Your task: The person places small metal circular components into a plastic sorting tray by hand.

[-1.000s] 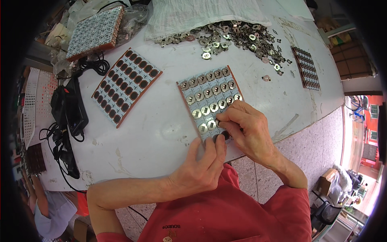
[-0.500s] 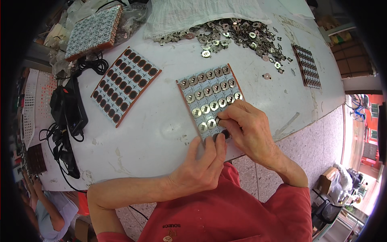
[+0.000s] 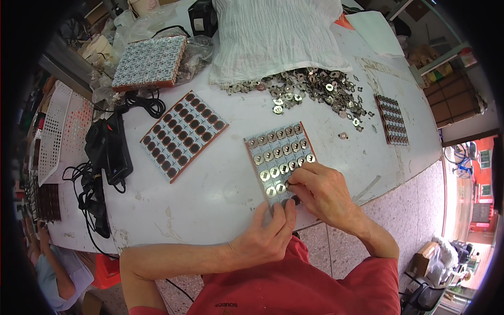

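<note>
A circuit board panel (image 3: 266, 163) lies before me, with rows of shiny round metal clips set on it. At its near right part, my right hand (image 3: 328, 195) pinches a round metal clip (image 3: 287, 185) between thumb and fingers, just right of the clips in the nearest filled row. The fingers mostly cover that clip. Resting its fingertips on the panel's near edge, my left hand (image 3: 265, 236) is open, thumb apart from the fingers. A dark pad partly shows between the two hands. Loose metal clips (image 3: 328, 94) are heaped at the far side, by a white woven sack (image 3: 278, 39).
A panel with dark round pads (image 3: 184, 136) lies left, a smaller filled panel (image 3: 391, 119) far right. Stacked panels (image 3: 149, 62) stand back left. Black adapters with cables (image 3: 109, 149) and a white perforated basket (image 3: 65, 131) line the left side. A person's arm (image 3: 58, 273) shows lower left.
The view has tilted, so the table and panels sit lower and more of the far side shows. Both hands stay at the same places on the panel, the right still pinching the clip.
</note>
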A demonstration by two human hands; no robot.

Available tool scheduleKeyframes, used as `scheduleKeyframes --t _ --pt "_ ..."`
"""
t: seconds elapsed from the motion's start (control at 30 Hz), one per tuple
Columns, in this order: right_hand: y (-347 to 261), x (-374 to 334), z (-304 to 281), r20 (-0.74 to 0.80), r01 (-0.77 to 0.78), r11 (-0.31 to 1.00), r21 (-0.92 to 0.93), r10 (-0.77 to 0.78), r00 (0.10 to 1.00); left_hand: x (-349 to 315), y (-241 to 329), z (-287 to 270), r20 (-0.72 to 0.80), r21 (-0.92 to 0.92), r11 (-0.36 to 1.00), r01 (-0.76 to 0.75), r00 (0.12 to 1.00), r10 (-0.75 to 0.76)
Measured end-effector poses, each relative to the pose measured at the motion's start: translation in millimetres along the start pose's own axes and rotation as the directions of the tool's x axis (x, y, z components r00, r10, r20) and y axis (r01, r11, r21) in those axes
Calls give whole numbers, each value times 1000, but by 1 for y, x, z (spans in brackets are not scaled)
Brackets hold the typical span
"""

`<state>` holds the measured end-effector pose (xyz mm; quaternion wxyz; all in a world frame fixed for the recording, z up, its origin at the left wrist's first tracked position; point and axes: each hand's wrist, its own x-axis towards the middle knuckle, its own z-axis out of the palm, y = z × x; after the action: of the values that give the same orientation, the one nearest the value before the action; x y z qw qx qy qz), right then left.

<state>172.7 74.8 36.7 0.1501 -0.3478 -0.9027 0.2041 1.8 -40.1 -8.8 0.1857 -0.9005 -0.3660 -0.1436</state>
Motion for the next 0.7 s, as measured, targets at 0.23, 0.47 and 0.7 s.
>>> scheduleKeyframes --t 0.23,0.47,0.7 --pt "35 64 -16 -175 -75 959 275 126 976 -1 -1 2 -10 38 999 -1 1000 1" --pt "66 148 -6 -137 -232 972 20 233 963 0 -1 3 -34 24 1000 3 999 -2" --pt "75 152 9 -146 -215 975 49 220 964 -1 -2 2 -60 39 999 14 998 -11"
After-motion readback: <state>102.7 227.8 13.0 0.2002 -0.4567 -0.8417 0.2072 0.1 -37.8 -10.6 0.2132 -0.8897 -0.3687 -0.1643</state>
